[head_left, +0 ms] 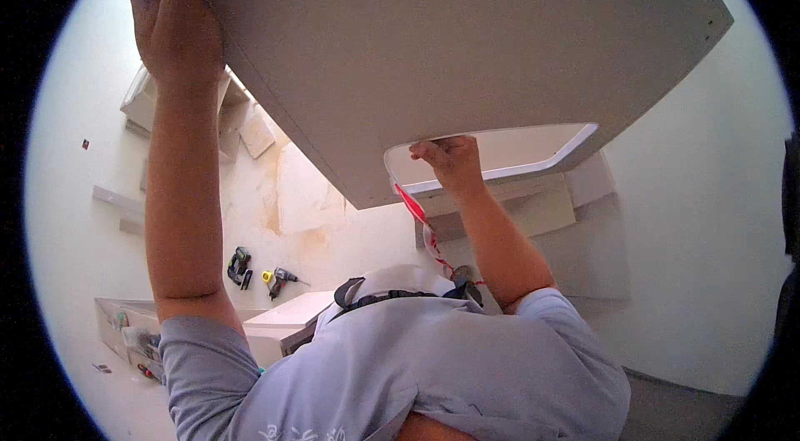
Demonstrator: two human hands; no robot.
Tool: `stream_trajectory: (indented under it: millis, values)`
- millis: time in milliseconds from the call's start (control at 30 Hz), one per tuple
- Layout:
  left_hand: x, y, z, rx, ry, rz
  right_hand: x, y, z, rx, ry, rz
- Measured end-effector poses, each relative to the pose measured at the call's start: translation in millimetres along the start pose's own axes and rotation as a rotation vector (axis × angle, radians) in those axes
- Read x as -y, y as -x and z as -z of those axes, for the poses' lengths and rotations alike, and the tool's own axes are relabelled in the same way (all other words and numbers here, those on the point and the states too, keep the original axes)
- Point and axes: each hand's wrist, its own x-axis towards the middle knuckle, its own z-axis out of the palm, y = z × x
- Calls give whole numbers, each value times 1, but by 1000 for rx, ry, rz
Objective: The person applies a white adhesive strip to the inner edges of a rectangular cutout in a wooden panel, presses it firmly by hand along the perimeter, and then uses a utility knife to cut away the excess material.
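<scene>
A large pale grey board [467,41] fills the upper part of the view, held up off the floor. It has a small round hole near its left end and a rounded rectangular cut-out [500,149] along its lower edge. My left hand [175,24] grips the board's left edge, arm stretched out. My right hand [450,162] curls its fingers over the rim of the cut-out. A red and white strap [417,216] hangs just below my right hand.
On the pale floor lie two power drills [240,266] [279,278], flat board pieces [257,134], a white panel [287,316] and an open box of small tools [125,333]. A white furniture part [517,207] sits under the board. My grey shirt [417,366] fills the bottom.
</scene>
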Motion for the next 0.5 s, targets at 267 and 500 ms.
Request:
stream_trajectory:
  millis: [267, 500]
  values:
    - [5, -6, 9, -7, 8, 10, 27, 12, -27, -121, -69, -329]
    - [6, -7, 9, 4, 2, 3, 23, 25, -30, -137, -337, -248]
